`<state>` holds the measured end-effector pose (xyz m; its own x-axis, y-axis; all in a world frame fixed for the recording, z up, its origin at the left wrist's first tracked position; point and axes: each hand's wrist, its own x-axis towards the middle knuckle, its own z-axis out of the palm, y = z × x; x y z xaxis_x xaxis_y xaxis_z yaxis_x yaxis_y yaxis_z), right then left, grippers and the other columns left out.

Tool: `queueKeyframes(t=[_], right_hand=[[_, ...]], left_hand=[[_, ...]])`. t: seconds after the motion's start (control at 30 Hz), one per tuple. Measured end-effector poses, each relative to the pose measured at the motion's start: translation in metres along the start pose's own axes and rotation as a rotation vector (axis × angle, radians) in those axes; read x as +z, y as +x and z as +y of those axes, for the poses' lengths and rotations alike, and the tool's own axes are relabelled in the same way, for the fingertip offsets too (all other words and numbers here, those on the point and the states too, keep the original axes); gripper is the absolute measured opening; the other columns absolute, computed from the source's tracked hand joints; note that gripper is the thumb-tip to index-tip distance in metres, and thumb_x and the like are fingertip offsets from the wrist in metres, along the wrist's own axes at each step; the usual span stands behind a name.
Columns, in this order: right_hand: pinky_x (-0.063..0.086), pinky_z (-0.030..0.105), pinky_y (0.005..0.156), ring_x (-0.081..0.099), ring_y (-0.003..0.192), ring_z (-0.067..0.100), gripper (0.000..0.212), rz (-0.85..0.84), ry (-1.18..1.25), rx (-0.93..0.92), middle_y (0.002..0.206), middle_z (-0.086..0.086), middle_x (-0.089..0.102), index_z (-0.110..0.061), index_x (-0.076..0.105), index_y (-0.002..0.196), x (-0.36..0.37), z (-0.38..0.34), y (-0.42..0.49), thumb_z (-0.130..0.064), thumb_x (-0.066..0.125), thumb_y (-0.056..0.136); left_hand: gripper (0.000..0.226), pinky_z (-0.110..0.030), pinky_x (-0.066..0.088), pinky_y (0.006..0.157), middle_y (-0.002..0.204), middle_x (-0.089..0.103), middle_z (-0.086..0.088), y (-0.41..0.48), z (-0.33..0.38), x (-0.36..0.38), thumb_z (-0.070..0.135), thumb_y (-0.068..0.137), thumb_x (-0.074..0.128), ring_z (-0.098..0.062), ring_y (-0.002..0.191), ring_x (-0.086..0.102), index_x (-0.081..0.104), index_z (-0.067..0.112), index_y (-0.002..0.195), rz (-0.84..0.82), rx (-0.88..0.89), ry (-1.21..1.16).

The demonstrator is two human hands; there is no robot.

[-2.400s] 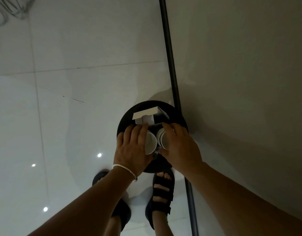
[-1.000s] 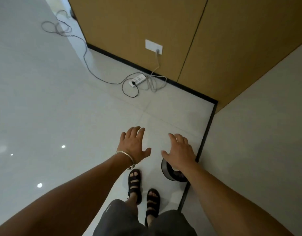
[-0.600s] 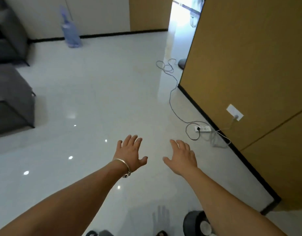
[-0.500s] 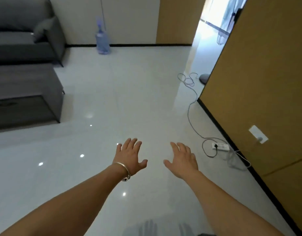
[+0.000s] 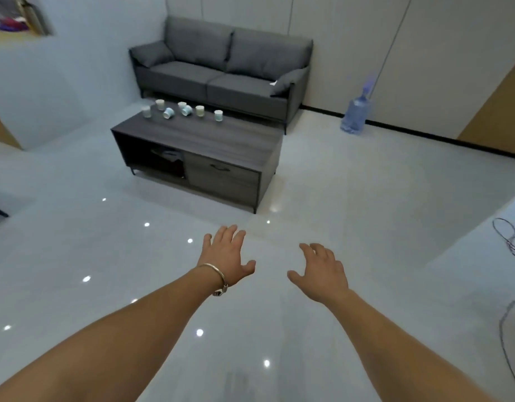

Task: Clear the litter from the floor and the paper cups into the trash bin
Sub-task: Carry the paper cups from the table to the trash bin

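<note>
Seven paper cups (image 5: 186, 110) sat strung along the far edge of the counter (image 5: 215, 137), well ahead and leftward; our left hand (image 5: 226, 258), the nearer, and right hand (image 5: 323, 274) hovered spread, holding nothing.

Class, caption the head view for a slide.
Open and empty, the left hand and right hand stretch out toward paper cups on the coffee table.

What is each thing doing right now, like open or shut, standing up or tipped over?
Left hand, open, holding nothing.
Right hand, open, holding nothing.
Paper cups, on the coffee table; most upright, two seem tipped.
Drawer, shut.
Water bottle, upright on the floor.
</note>
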<state>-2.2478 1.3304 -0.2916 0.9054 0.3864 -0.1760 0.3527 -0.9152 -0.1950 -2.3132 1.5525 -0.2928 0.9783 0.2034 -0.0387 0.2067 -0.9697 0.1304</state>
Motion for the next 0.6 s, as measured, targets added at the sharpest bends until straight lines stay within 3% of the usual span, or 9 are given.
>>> queueKeyframes(t=[0.6], right_hand=[[0.031, 0.044, 0.109, 0.027, 0.139, 0.025, 0.075, -0.125, -0.075, -0.443, 0.154, 0.002, 0.028, -0.023, 0.023, 0.152, -0.019, -0.190, 0.330, -0.056, 0.049, 0.089]], left_hand=[[0.077, -0.042, 0.016, 0.114, 0.157, 0.013, 0.000, 0.181, -0.200, -0.031, 0.060, 0.085, 0.043, -0.018, 0.145, 0.009, 0.018, 0.023, 0.148, 0.012, -0.451, -0.007]])
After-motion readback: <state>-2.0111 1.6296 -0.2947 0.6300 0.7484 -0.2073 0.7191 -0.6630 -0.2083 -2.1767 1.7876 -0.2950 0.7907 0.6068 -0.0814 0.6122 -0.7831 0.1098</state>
